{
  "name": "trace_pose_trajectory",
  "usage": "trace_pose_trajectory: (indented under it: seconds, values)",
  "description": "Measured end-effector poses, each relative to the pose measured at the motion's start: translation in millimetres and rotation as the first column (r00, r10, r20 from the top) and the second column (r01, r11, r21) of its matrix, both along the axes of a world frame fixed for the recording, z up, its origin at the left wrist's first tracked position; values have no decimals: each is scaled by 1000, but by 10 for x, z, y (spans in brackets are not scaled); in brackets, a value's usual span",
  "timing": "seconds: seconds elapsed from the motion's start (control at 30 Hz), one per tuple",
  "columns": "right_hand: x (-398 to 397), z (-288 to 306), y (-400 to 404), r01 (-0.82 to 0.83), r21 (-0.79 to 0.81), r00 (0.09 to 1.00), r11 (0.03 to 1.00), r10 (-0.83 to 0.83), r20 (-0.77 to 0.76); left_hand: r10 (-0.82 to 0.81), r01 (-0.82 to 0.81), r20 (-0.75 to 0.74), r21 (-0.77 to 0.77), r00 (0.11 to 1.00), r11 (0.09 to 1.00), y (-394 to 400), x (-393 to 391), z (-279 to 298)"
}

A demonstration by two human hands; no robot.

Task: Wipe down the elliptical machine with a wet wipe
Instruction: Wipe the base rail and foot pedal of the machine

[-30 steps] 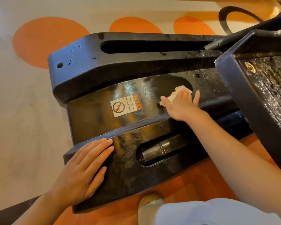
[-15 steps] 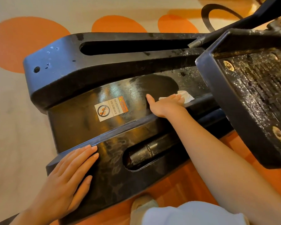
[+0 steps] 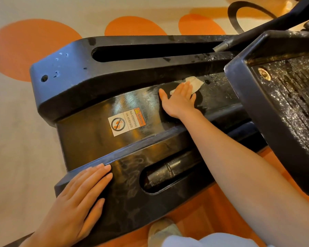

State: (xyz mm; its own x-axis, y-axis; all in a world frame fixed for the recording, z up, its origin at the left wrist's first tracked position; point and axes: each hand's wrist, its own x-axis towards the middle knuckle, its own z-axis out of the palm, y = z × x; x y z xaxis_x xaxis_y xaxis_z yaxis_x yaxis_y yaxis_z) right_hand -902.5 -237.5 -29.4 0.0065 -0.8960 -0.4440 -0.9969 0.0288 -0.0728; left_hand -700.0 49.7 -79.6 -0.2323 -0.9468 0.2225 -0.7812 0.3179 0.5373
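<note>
The wipe (image 3: 194,83) looked thin, soggy and floppy, so the right hand (image 3: 179,100) pinned it under flat, spread fingers (image 3: 185,88) against the machine (image 3: 89,138) while the left hand (image 3: 78,198) rested flat nearby.

Warm indoor light glares off the glossy black elliptical base (image 3: 100,139); sharp centre, wide-angle bending at edges.

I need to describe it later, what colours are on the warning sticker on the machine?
White with an orange strip, black lettering and a crossed-out footprint sign on the sticker, seen from the head view.
</note>
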Motion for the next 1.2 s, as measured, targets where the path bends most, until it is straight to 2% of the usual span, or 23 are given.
trace_pose_trajectory:
  seconds: [0.13, 0.23, 0.33, 0.4, 0.5, 0.57, 0.67, 0.73, 0.8, 0.9, 0.97, 1.03, 1.1, 1.2]
  values:
    - [64, -86, -42, -165, -66, 985, 984, 167, 30, 10, -10, -4, -2, 1000, 1000, -6, -5, -8]
    - [-25, -132, 62, -290, -149, 933, 945, 314, 174, 3, -3, -13, -13, 1000, 1000, -11, -14, -16]
    - [-174, -77, 50, -225, -248, 909, 942, 295, 295, 3, -4, -8, -39, 1000, 999, -35, -28, -12]
    - [-201, -86, -48, -127, -305, 944, 944, 209, 254, 0, 2, 25, -48, 1000, 999, -47, -30, -11]
    - [-79, -204, -117, -106, -224, 975, 969, 145, 168, 2, 2, 74, -56, 997, 998, -34, -43, 5]
    - [7, -285, -70, -169, -235, 971, 957, 203, 127, 7, -1, 91, -66, 996, 998, -37, -53, 29]
    - [92, -272, 35, -291, -371, 944, 882, 327, 39, 6, 1, 101, -69, 995, 998, -53, -44, 46]
    - [139, -213, 69, -266, -429, 936, 863, 337, 98, 14, -7, 102, -73, 995, 997, -55, -35, 39]
    - [161, -138, 84, -180, -494, 917, 851, 327, 229, 17, -9, 103, -79, 995, 997, -52, -36, 37]
    - [248, -37, 91, -99, -625, 812, 774, 426, 399, 14, -5, 117, -83, 993, 997, -44, -37, 32]
    - [375, 3, 70, -90, -689, 744, 719, 508, 434, 13, -1, 127, -88, 992, 996, -33, -29, 13]
    - [545, -23, 41, -159, -698, 718, 698, 567, 404, 8, 3, 130, -89, 991, 996, -16, -18, -7]
    - [720, -115, 50, -302, -670, 731, 679, 616, 295, 9, 2, 125, -87, 992, 996, -1, -9, -17]
    - [926, -245, 88, -471, -672, 704, 571, 702, 103, 3, 8, 120, -91, 993, 996, -8, -18, -18]
